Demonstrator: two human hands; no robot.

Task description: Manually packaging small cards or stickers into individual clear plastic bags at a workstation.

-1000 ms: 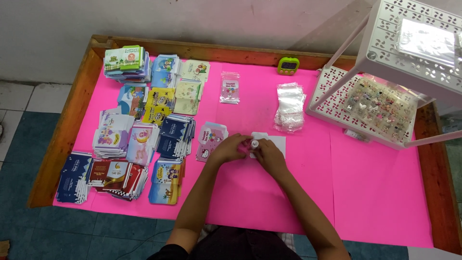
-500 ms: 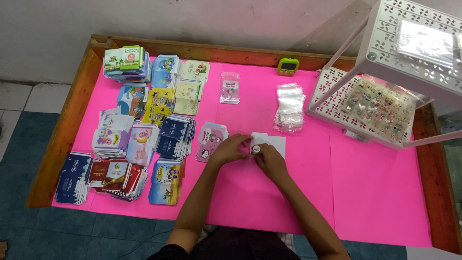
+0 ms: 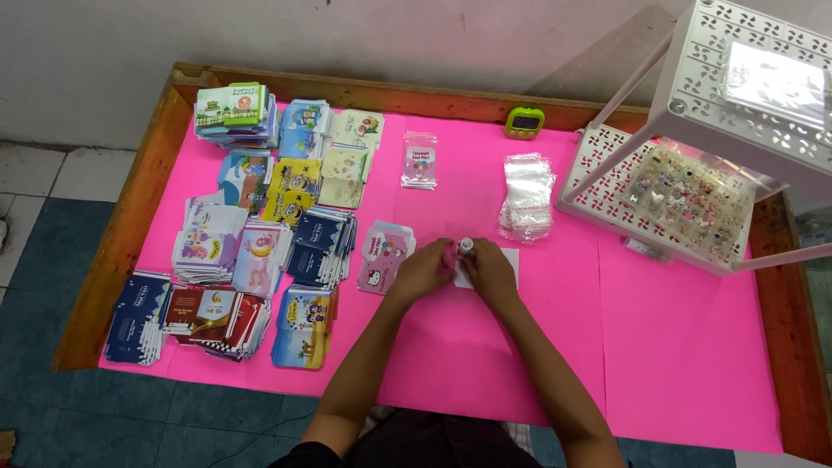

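**Gluing in hand at mid-table; stacks of finished-looking cards to the left**

Both hands met over the middle of the pink-covered wooden table (image 3: 485, 364). The right hand (image 3: 491, 271) had its grip closed around a small white glue stick (image 3: 465, 246), held upright with its tip poking above the fingers. The left hand (image 3: 422, 269) pinched a small pink paper piece (image 3: 449, 257) right against that stick; how firmly, I could not tell. A flat white sheet of paper (image 3: 510, 260) lay under and just beyond the right hand, touching it.

Judged from the layout, the job looked well under way but not near done. Just left of the grip sat a short pile of pink cartoon-print cards (image 3: 384, 254), and farther left many stacks of coloured printed cards (image 3: 260, 234) covered that end of the table. Beyond the grip, a heap of clear plastic sleeves (image 3: 526, 195) lay apart, with one filled sleeve packet (image 3: 419, 161) nearby. To the right stood a white perforated plastic rack (image 3: 693, 130) holding a clear tray of small trinkets (image 3: 680, 192). A green digital timer (image 3: 524, 122) sat at the far edge.
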